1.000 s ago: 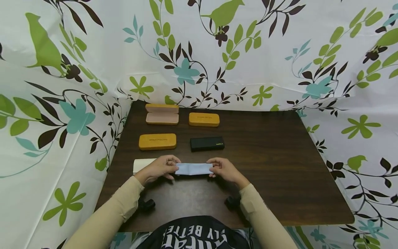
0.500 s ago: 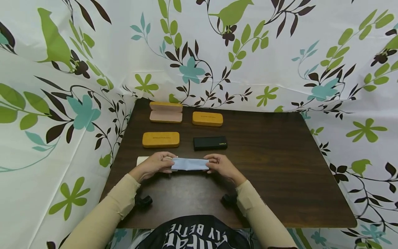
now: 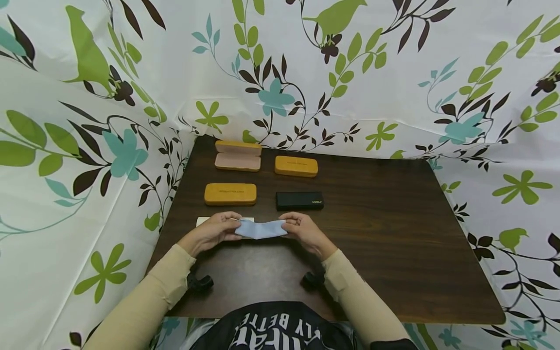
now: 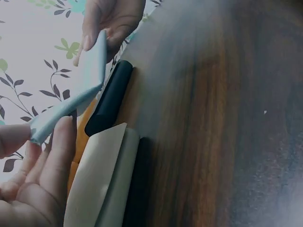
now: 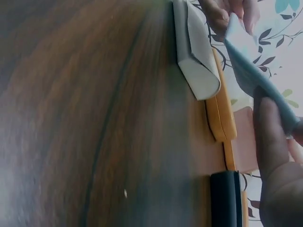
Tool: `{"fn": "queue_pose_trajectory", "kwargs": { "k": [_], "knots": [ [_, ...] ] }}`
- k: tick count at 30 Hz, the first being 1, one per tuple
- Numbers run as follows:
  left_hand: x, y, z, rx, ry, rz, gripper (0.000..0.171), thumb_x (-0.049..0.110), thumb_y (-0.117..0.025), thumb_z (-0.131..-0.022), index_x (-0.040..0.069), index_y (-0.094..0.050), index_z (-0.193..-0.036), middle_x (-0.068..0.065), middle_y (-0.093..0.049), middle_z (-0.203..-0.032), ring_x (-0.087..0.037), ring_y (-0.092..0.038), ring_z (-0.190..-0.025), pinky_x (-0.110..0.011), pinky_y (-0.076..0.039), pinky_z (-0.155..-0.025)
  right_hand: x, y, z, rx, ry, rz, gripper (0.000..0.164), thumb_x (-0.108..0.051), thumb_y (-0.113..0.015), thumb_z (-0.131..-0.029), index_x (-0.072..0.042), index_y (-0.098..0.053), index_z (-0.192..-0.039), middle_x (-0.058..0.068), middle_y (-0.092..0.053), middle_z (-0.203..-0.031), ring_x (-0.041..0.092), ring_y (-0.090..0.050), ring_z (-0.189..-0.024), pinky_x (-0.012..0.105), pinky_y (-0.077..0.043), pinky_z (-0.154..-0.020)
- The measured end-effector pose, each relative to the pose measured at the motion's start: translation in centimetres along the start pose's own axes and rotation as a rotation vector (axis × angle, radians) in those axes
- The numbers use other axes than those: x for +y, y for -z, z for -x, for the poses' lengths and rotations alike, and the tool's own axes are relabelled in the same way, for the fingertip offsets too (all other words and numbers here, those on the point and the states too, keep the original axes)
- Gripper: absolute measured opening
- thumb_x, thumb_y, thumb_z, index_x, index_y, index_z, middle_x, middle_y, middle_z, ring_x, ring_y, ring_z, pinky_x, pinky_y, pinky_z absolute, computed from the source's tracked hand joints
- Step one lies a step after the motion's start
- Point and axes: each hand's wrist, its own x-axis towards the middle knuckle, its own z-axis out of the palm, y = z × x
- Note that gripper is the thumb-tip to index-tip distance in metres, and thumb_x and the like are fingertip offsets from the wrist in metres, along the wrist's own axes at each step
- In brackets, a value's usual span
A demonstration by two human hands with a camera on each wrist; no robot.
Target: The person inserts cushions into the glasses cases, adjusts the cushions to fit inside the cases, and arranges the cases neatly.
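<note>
A light blue folded cloth [image 3: 260, 230] stretches between both hands, sagging a little at its middle crease. My left hand [image 3: 214, 231] pinches its left end between thumb and fingers. At the opposite end, my right hand [image 3: 303, 232] holds it the same way. In the left wrist view, the cloth is raised above the table in a bent strip. Beneath the cloth and left hand lies a cream glasses case [image 4: 97, 182] with a flap along its top. In the head view that case is mostly hidden by the left hand and cloth.
Beyond the hands, a yellow glasses case [image 3: 230, 194] and a black case [image 3: 299, 201] lie side by side. Behind them are an open yellow case [image 3: 237, 161] with a pink lining and another closed yellow case [image 3: 296, 166]. A patterned curtain [image 3: 332, 131] borders the table's back.
Both hands have carried the cloth left and slightly away from the body, over the cream case. The cloth now dips more at its middle. The head view has shifted slightly.
</note>
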Motion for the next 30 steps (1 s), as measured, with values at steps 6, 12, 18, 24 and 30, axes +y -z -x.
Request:
{"fn": "queue_pose_trajectory", "kwargs": {
  "k": [6,12,18,24,30],
  "knots": [
    [0.1,0.0,0.0,-0.041,0.022,0.114,0.033,0.012,-0.046,-0.103,-0.003,-0.043,-0.132,-0.017,-0.05,-0.123,-0.026,-0.064,-0.103,-0.049,-0.047,-0.097,-0.3,-0.5,-0.1,-0.027,-0.004,-0.113,0.024,0.003,-0.054,-0.096,0.006,-0.051,-0.12,0.002,-0.069,-0.101,0.014,-0.065,-0.09,0.029,-0.056,-0.078],
    [0.0,0.5,-0.1,-0.132,0.044,0.171,0.052,0.012,-0.043,-0.104,-0.005,-0.025,-0.149,-0.015,-0.047,-0.133,-0.026,-0.061,-0.112,-0.049,-0.036,-0.106,-0.3,-0.6,-0.4,-0.014,-0.041,-0.255,0.018,0.006,-0.05,-0.097,-0.001,-0.054,-0.113,0.003,-0.069,-0.098,0.015,-0.066,-0.09,0.028,-0.057,-0.076],
    [0.2,1.1,-0.1,-0.155,-0.009,0.132,0.051,0.009,-0.045,-0.103,-0.009,-0.028,-0.147,-0.012,-0.052,-0.132,-0.021,-0.059,-0.114,-0.04,-0.046,-0.1,-0.1,-0.8,-1.0,0.001,-0.091,-0.288,0.019,0.001,-0.053,-0.097,-0.003,-0.057,-0.115,0.007,-0.061,-0.111,0.018,-0.062,-0.1,0.034,-0.054,-0.087],
    [1.0,1.7,0.1,-0.124,-0.008,0.176,0.05,0.01,-0.046,-0.103,-0.009,-0.03,-0.146,-0.013,-0.051,-0.132,-0.021,-0.059,-0.114,-0.039,-0.046,-0.099,-0.1,-1.1,-1.7,0.015,-0.119,-0.219,0.044,0.001,-0.052,-0.098,0.003,-0.043,-0.14,0.015,-0.053,-0.132,0.019,-0.061,-0.109,0.031,-0.053,-0.09],
    [1.7,2.4,-0.2,-0.051,-0.015,0.238,0.047,0.013,-0.042,-0.104,-0.009,-0.03,-0.144,-0.012,-0.058,-0.123,-0.021,-0.063,-0.109,-0.039,-0.048,-0.097,-0.8,-1.3,-2.5,0.005,-0.121,-0.195,0.044,0.001,-0.051,-0.098,0.003,-0.043,-0.142,0.021,-0.049,-0.139,0.017,-0.063,-0.109,0.028,-0.053,-0.09]
  ]
}}
